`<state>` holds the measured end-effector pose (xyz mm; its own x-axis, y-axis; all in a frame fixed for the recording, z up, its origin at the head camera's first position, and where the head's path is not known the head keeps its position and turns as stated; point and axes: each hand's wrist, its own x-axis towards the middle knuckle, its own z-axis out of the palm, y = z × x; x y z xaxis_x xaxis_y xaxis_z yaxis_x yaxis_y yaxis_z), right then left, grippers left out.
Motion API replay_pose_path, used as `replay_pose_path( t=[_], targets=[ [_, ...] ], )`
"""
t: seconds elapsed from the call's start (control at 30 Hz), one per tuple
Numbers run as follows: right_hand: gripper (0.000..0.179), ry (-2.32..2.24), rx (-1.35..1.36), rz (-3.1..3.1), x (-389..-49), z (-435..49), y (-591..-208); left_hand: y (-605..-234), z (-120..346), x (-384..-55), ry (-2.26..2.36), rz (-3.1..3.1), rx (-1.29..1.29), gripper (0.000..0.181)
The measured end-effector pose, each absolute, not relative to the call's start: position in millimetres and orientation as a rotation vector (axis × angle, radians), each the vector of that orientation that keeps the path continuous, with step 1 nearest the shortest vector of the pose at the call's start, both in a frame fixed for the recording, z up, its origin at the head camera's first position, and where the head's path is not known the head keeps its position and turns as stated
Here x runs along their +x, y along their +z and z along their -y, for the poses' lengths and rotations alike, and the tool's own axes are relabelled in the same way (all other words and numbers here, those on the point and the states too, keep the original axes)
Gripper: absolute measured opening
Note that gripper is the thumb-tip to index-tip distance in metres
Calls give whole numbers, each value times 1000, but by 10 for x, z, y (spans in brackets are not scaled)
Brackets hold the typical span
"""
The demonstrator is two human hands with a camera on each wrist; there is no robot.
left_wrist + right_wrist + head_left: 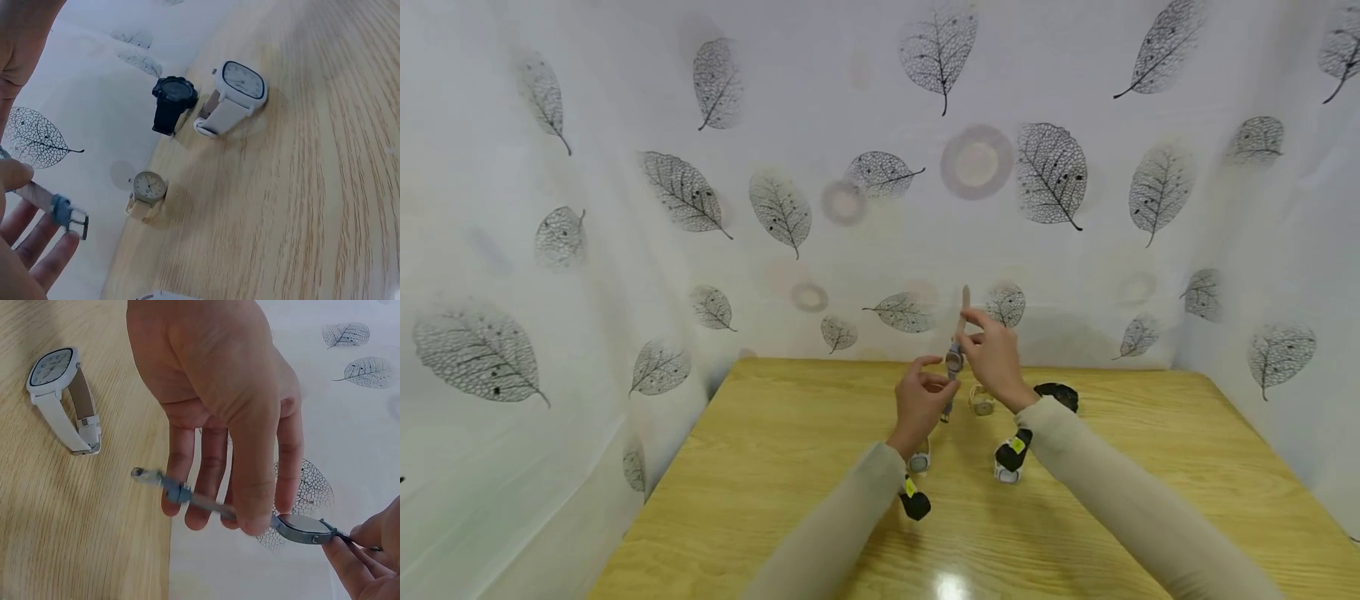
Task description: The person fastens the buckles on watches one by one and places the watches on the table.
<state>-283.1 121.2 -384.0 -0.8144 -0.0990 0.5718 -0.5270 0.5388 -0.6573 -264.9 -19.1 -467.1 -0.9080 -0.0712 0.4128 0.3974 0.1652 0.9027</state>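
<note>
A small blue-grey wristwatch (954, 360) is held up off the table between my hands, its strap laid out at length. My left hand (917, 406) pinches the buckle side of the strap, and the buckle (78, 223) sticks out past the fingers. My right hand (997, 354) pinches the other strap half close to the case, its pale tip pointing up. In the right wrist view the watch's case (305, 529) hangs between the left hand (215, 406) and the right fingers (369, 550).
On the wooden table (805, 425) behind and below my hands are a beige-strapped watch (149, 187), a black watch (175, 94) and a white square-cased watch (244, 84). Another white watch (919, 461) lies under my left wrist. A leaf-patterned curtain (850, 267) encloses the back and sides.
</note>
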Motion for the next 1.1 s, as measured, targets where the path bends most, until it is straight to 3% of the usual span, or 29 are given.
replay_pose_path(
  t=[0.6,1.1],
  targets=[
    [39,1225,576,2289,-2864,-1471,-4043,-4677,325,-2586,-2150,2114,-546,28],
    [44,1425,642,2259,-2787,-1571,-4103,-4711,513,-2597,-2089,2267,-649,26]
  ],
)
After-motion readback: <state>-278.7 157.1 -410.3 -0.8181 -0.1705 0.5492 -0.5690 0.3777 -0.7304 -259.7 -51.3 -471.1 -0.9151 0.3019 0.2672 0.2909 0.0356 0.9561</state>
